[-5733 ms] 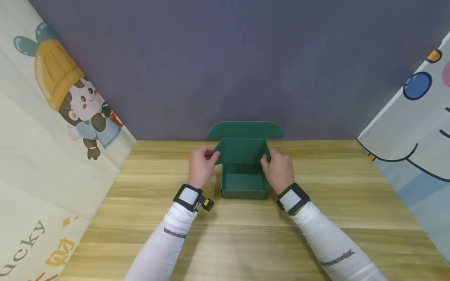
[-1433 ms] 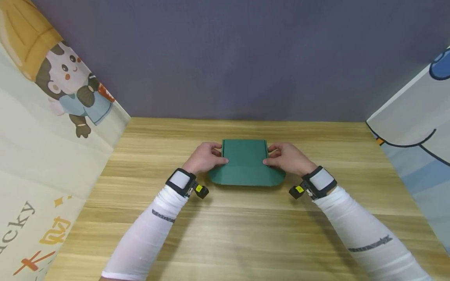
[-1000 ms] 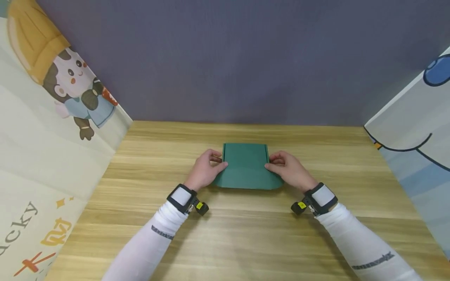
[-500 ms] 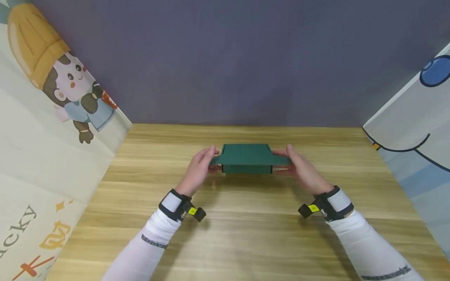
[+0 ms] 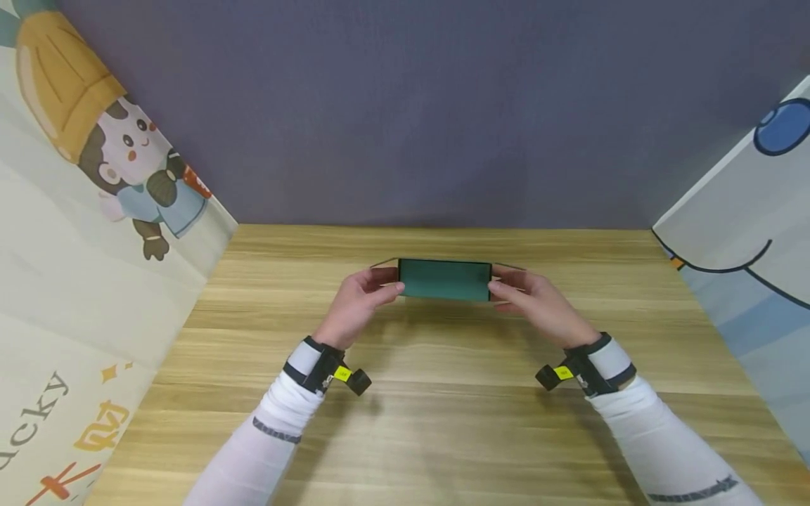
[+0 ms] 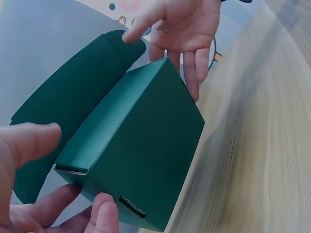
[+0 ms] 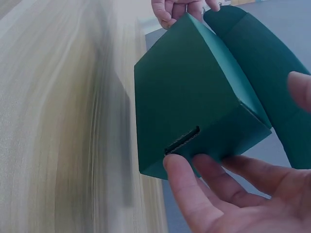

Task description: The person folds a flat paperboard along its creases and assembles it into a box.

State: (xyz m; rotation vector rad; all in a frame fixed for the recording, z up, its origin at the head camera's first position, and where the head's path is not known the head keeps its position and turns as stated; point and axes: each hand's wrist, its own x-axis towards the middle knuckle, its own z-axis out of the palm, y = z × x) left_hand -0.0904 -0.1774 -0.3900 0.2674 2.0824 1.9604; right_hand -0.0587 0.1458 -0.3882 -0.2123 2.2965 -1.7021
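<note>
A green cardboard box [image 5: 445, 280] is held between both hands over the wooden table, one face turned toward the head camera. In the left wrist view its wide lid flap [image 6: 73, 92] stands out from the body, and a slot [image 6: 132, 207] shows near the bottom edge. My left hand [image 5: 359, 306] holds the left side, its thumb near the front corner and fingers against the side wall. On the opposite side, my right hand [image 5: 541, 303] grips likewise, with several fingertips [image 7: 177, 165] against the wall by a second slot. The box's inside is hidden.
The wooden table [image 5: 430, 422] stretches in front of and beside the box. Behind it rises a dark grey-purple backdrop [image 5: 430, 112]. Printed cloth panels stand at left [image 5: 57, 232] and right [image 5: 747, 225].
Earlier the box stood open with its lid raised; then the lid came down over it. Since half a second ago the box has tilted, the flap turning from edge-on in front to behind.
</note>
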